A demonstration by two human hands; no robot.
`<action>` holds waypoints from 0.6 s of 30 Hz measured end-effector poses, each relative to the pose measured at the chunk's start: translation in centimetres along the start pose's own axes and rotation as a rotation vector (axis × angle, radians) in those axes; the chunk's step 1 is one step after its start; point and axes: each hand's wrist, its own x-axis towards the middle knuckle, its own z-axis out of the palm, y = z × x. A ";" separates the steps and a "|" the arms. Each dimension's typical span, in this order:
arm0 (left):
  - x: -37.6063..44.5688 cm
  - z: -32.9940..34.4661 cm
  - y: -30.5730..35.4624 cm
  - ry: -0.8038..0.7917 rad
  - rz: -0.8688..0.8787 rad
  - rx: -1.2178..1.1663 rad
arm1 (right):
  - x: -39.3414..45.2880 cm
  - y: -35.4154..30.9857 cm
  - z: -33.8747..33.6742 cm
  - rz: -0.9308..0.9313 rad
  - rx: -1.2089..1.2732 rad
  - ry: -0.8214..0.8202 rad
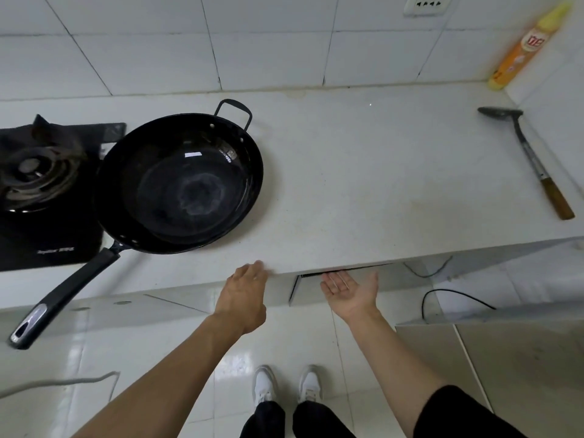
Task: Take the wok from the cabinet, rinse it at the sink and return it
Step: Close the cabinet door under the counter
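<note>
The wok [186, 184] sits on the counter [363, 184] beside the stove [41, 197], handle overhanging the edge, free of both hands; probably parked there to free them. The left hand [245, 294] rests relaxed at the counter's lip; the right hand [350, 289] reaches palm-up, fingers straight, toward the cabinet door [341, 273] below, holding nothing.

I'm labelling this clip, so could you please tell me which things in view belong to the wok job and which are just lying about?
Job:
wok, on the counter
left hand, at the counter edge
right hand, palm up, holding nothing
cabinet door, below the counter

Lying about:
stove
spatula
bottle
socket
</note>
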 end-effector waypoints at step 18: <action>-3.6 -3.0 2.2 0.074 -0.238 -0.045 | -3.7 -1.3 1.8 0.069 -0.553 0.027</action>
